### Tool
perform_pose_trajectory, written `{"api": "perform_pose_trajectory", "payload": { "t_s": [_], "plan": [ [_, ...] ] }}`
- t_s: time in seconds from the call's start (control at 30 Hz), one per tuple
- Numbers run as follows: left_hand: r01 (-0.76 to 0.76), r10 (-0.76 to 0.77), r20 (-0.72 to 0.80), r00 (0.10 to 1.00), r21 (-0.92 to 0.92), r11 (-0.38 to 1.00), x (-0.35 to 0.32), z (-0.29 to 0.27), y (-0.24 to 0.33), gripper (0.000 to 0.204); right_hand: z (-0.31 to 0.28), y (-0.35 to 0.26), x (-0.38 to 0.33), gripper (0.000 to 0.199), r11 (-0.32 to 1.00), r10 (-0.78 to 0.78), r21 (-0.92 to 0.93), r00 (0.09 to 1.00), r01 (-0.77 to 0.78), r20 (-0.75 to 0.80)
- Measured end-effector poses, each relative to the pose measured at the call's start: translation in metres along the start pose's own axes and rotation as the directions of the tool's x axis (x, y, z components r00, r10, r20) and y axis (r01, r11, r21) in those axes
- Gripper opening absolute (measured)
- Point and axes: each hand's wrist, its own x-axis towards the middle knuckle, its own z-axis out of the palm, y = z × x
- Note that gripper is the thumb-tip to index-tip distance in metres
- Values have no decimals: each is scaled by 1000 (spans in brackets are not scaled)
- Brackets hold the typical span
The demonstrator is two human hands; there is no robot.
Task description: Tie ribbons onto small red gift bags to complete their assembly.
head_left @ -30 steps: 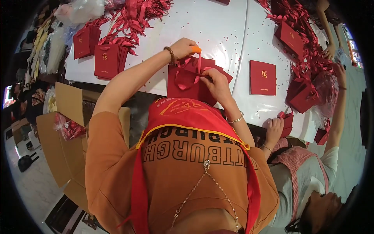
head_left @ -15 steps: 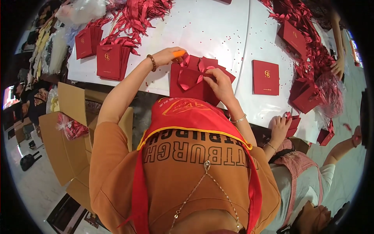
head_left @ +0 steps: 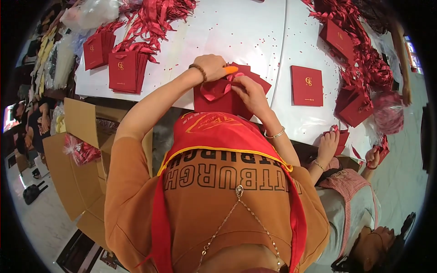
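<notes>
A dark red paper gift bag (head_left: 207, 101) lies at the near edge of the white table in front of me, over other red bags (head_left: 258, 79). A loop of red ribbon (head_left: 213, 93) hangs across it. My left hand (head_left: 210, 68), with an orange cover on one finger, is closed at the ribbon near the bag's top. My right hand (head_left: 252, 94) pinches the ribbon close beside the left fingertips. The exact spot between the two hands is partly hidden by the fingers.
To the left stand stacks of red bags (head_left: 124, 75) below a heap of ribbons (head_left: 159, 18). A single flat red bag (head_left: 307, 86) lies to the right. An open cardboard box (head_left: 68, 168) is at my left. A co-worker's hand (head_left: 327, 148) works at the table's right edge.
My left hand has moved slightly right and turned over, bringing its orange-covered finger to my right fingertips. The ribbon is drawn closer between the hands. The co-worker's far hand has come to the table edge.
</notes>
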Motion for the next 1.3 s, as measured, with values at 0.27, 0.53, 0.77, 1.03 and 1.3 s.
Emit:
{"api": "perform_pose_trajectory", "payload": {
  "t_s": [0.27,0.53,0.77,1.03,1.3],
  "plan": [
    [191,-240,92,967,-880,435,33,3,-23,33,-7,4,-1,20,999,38,13,999,-38,0],
    [-27,-433,-61,899,-996,85,7,-26,-40,41,-1,26,1,21,914,312,305,944,-266,-111],
    [113,-238,78,968,-984,137,-45,5,-33,35,-2,1,25,24,948,235,262,952,-180,-197],
    [-39,-251,-85,964,-982,184,-65,4,-49,39,10,-3,32,22,797,201,567,977,-208,77],
    [-207,-558,-294,776,-954,215,-139,-62,-214,35,8,-5,29,22,888,265,381,963,-259,37]
  ]
}}
